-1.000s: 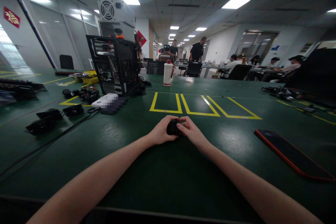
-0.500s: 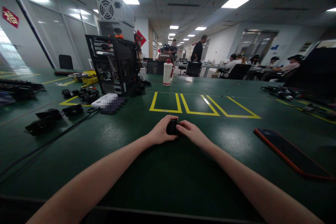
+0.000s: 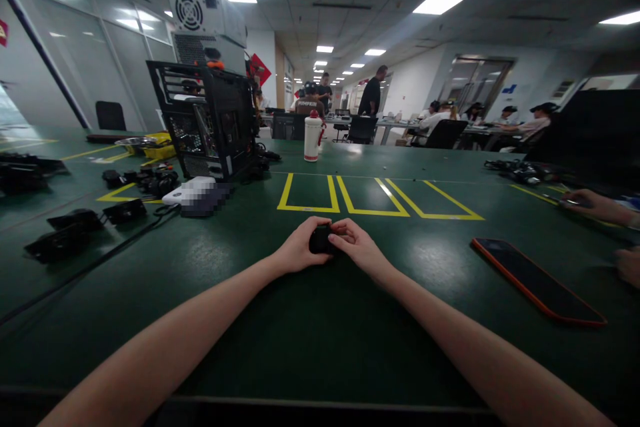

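Both hands meet at a small black object (image 3: 319, 239) near the middle of the green table (image 3: 300, 347); its exact kind cannot be made out. My left hand (image 3: 299, 245) is curled around it, with the thumb below and the fingers over the top. From the other side, my right hand (image 3: 358, 247) grips its right edge between thumb and fingers, and the fingertips of both hands nearly touch. Part of the object is hidden by the fingers. Just beyond the hands lie yellow tape outlines (image 3: 309, 208).
An open black computer case (image 3: 200, 120) stands at back left, near a white cup (image 3: 313, 138). Black parts (image 3: 75, 230) and a cable (image 3: 100, 257) lie on the left. A phone-like slab with an orange edge (image 3: 537, 280) is at right, and another person's hand (image 3: 597, 205) reaches in beyond it.
The whole view has shifted slightly, so things sit further left. Another person's hands have come in at the right edge. My hands keep nearly the same hold on the black object.
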The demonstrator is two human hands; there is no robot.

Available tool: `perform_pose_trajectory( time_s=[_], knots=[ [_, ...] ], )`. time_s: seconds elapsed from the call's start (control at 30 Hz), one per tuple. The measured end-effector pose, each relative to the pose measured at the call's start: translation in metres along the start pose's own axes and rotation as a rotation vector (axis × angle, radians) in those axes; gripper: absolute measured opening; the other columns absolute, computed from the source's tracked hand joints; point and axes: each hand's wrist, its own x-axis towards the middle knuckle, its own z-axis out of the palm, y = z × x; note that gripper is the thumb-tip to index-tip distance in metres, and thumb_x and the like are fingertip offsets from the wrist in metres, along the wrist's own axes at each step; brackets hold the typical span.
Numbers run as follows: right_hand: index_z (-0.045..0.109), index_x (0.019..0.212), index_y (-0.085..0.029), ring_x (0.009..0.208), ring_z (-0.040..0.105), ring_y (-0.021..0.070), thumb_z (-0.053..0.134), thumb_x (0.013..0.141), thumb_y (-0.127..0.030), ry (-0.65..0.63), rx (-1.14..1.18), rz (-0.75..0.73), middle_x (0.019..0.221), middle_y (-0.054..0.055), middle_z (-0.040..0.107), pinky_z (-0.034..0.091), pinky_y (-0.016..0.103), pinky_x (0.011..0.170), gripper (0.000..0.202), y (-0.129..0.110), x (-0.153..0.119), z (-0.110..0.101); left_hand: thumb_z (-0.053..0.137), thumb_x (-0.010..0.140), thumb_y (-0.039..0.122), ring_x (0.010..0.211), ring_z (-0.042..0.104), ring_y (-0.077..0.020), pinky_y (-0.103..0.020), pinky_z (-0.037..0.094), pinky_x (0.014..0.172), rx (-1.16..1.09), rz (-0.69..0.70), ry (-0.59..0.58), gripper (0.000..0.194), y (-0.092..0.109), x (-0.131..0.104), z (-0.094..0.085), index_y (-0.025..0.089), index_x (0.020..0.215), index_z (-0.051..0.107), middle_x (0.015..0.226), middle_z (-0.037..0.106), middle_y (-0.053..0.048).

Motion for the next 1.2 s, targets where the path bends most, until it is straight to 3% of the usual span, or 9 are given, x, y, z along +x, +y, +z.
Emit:
perform_pose_trajectory(
  time_s=[0.2, 0.5, 0.73, 0.93, 1.1, 1.2],
  knots=[
    [0.051, 0.098, -0.02, 0.093, 0.057, 0.0162, 0.063, 0.07, -0.027, -0.128, 0.042, 0.075, 0.1, 0.004, 0.058, 0.043, 0.035, 0.085, 0.031, -0.004, -0.004, -0.008, 0.067, 0.063, 0.02, 0.105, 0.048, -0.0238, -0.041, 0.038, 0.092, -0.013, -0.019, 0.0, 0.06, 0.001, -0.001, -0.001, 0.022, 0.116, 0.04, 0.114, 0.049, -0.006],
    [0.053, 0.094, -0.018, 0.093, 0.056, 0.0175, 0.057, 0.074, -0.034, 0.002, -0.003, 0.118, 0.096, 0.004, 0.059, 0.043, 0.034, 0.083, 0.026, -0.004, -0.001, 0.001, 0.068, 0.062, 0.019, 0.105, 0.048, -0.0243, -0.043, 0.038, 0.092, -0.01, -0.039, -0.004, 0.061, 0.002, -0.001, -0.001, 0.022, 0.116, 0.04, 0.115, 0.049, -0.007],
    [0.05, 0.099, -0.023, 0.074, 0.057, 0.0151, 0.046, 0.08, -0.041, -0.027, -0.126, 0.059, 0.073, -0.002, 0.057, 0.045, 0.033, 0.072, 0.026, 0.002, -0.002, -0.001, 0.068, 0.061, 0.019, 0.106, 0.048, -0.0243, -0.041, 0.038, 0.092, -0.007, -0.024, 0.007, 0.061, 0.0, 0.0, 0.0, 0.021, 0.116, 0.041, 0.115, 0.049, -0.007],
    [0.053, 0.1, -0.019, 0.082, 0.057, 0.0158, 0.056, 0.075, -0.038, -0.101, -0.074, 0.085, 0.092, 0.004, 0.06, 0.046, 0.033, 0.075, 0.031, 0.005, -0.001, -0.006, 0.068, 0.061, 0.02, 0.107, 0.048, -0.0247, -0.042, 0.037, 0.093, -0.009, -0.031, 0.01, 0.061, -0.001, -0.001, 0.0, 0.021, 0.116, 0.041, 0.115, 0.049, -0.007],
    [0.057, 0.087, -0.016, 0.074, 0.056, 0.0157, 0.05, 0.077, -0.045, -0.051, -0.1, 0.148, 0.08, 0.003, 0.058, 0.046, 0.033, 0.07, 0.032, 0.008, 0.003, -0.004, 0.068, 0.062, 0.019, 0.108, 0.047, -0.0248, -0.042, 0.036, 0.094, -0.001, -0.018, 0.005, 0.061, -0.001, -0.001, 0.0, 0.021, 0.116, 0.041, 0.117, 0.048, -0.008],
    [0.055, 0.091, -0.017, 0.082, 0.056, 0.0166, 0.051, 0.076, -0.043, 0.028, -0.078, 0.131, 0.087, 0.004, 0.058, 0.044, 0.033, 0.076, 0.03, 0.01, 0.004, 0.0, 0.068, 0.062, 0.019, 0.108, 0.047, -0.0243, -0.041, 0.037, 0.094, 0.012, -0.015, 0.006, 0.061, -0.001, -0.001, 0.0, 0.021, 0.116, 0.041, 0.116, 0.049, -0.008]
  ],
)
